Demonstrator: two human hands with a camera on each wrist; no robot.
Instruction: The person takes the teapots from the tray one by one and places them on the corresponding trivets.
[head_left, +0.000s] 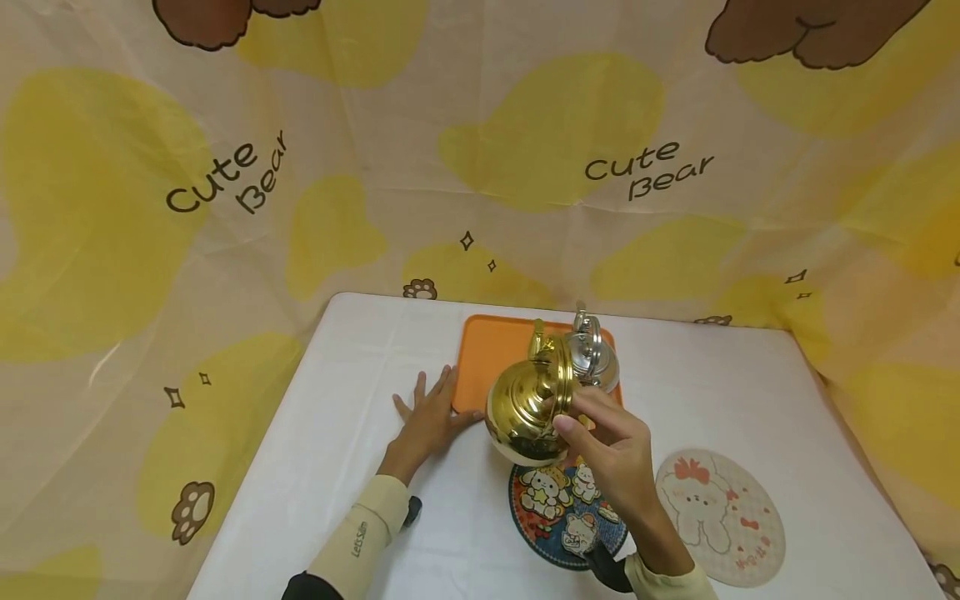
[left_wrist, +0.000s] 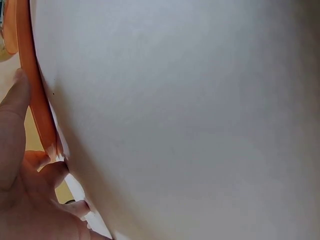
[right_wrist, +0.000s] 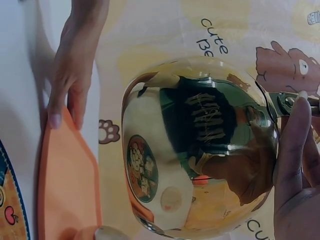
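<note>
My right hand holds a shiny gold teapot up above the table. In the right wrist view the thumb and fingers pinch the fitting at one end of the teapot; the exact grip is partly hidden. My left hand lies spread at the left edge of an orange tray. In the left wrist view its thumb touches the side of the tray. On the tray's right part, partly behind the gold teapot, stands a silver teapot.
A round dark blue mat with cartoon animals lies in front of the tray. To its right is a round beige mat with a bear print. The white table meets a patterned curtain behind.
</note>
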